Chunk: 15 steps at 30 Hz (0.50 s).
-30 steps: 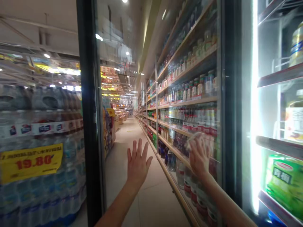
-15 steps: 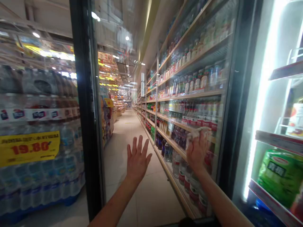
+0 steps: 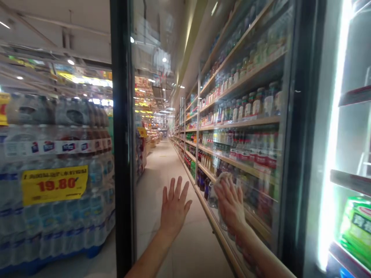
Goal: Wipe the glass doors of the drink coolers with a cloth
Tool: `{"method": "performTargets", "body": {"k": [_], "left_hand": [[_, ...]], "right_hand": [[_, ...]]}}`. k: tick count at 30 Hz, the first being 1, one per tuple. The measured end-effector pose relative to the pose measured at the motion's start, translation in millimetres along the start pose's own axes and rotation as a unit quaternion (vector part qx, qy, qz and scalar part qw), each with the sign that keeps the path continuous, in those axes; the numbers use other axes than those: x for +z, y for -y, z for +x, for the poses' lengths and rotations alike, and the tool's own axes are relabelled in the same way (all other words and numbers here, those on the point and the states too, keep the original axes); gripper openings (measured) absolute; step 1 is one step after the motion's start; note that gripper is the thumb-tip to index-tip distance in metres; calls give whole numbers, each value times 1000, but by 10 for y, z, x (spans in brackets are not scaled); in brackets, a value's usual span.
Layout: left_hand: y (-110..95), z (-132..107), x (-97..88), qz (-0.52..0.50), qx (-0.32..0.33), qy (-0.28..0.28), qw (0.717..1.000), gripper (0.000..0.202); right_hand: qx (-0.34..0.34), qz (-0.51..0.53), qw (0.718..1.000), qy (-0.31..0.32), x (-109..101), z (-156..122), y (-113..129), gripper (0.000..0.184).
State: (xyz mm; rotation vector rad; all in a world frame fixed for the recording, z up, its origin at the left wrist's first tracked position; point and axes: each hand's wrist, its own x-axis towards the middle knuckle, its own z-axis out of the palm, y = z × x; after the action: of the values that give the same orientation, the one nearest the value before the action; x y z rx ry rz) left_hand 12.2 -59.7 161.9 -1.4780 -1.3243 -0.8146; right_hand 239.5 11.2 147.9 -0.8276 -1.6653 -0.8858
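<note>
An open glass fridge door (image 3: 162, 96) with a black frame (image 3: 121, 135) stands in front of me. My left hand (image 3: 174, 206) lies flat against the glass, fingers spread and nothing in it. My right hand (image 3: 232, 204) presses a pale cloth (image 3: 220, 179) against the same pane, just to the right of the left hand. The cloth shows above the fingertips. Both forearms reach up from the bottom of the view.
Through the glass I see a shop aisle with long drink shelves (image 3: 240, 123) on the right. Stacked water bottle packs (image 3: 58, 216) with a yellow price sign (image 3: 55, 184) stand at left. The lit fridge interior with a green package (image 3: 356, 227) is at far right.
My right hand with the cloth has slid left and down across the glass, closer to the left hand. The left hand stays flat on the pane.
</note>
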Motion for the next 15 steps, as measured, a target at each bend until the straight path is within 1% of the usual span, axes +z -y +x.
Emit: {"method": "performTargets", "body": {"k": [1, 2, 3, 4, 6, 7, 8, 9, 10, 12, 13, 14, 15], "left_hand": [[4, -4, 7, 0, 2, -4, 1000, 51], [6, -9, 12, -1, 3, -8, 1000, 51], [4, -13, 16, -2, 4, -11, 1000, 50], [-2, -16, 18, -3, 3, -11, 1000, 50], [-25, -21, 21, -1, 0, -8, 1000, 51], [-39, -22, 21, 0, -3, -5, 1000, 51], [-50, -22, 21, 3, -6, -4, 1000, 51], [-59, -22, 22, 6, -7, -5, 1000, 51], [-64, -23, 22, 8, -7, -8, 1000, 51], [-59, -25, 23, 7, -5, -15, 1000, 51], [-52, -29, 24, 6, -3, -16, 1000, 51], [-44, -35, 24, 5, 0, -17, 1000, 51], [-38, -43, 23, 6, 4, -14, 1000, 52]], "right_hand": [[-18, 6, 1000, 9, 0, -30, -16, 43], [-11, 1, 1000, 6, -3, -67, -91, 44], [21, -12, 1000, -10, -8, -110, -217, 45], [69, -30, 997, -34, -15, -154, -372, 46], [176, -56, 979, -84, -28, -233, -654, 48], [217, -60, 969, -103, -31, -264, -730, 49], [236, -58, 964, -112, -32, -288, -744, 49], [228, -50, 966, -107, -29, -307, -699, 49], [196, -40, 976, -88, -24, -320, -612, 48], [93, -14, 995, -29, -17, -327, -410, 48], [42, -4, 999, -1, -18, -322, -343, 48], [11, -1, 1000, 16, -22, -312, -318, 48], [6, -6, 1000, 16, -29, -298, -334, 48]]}}
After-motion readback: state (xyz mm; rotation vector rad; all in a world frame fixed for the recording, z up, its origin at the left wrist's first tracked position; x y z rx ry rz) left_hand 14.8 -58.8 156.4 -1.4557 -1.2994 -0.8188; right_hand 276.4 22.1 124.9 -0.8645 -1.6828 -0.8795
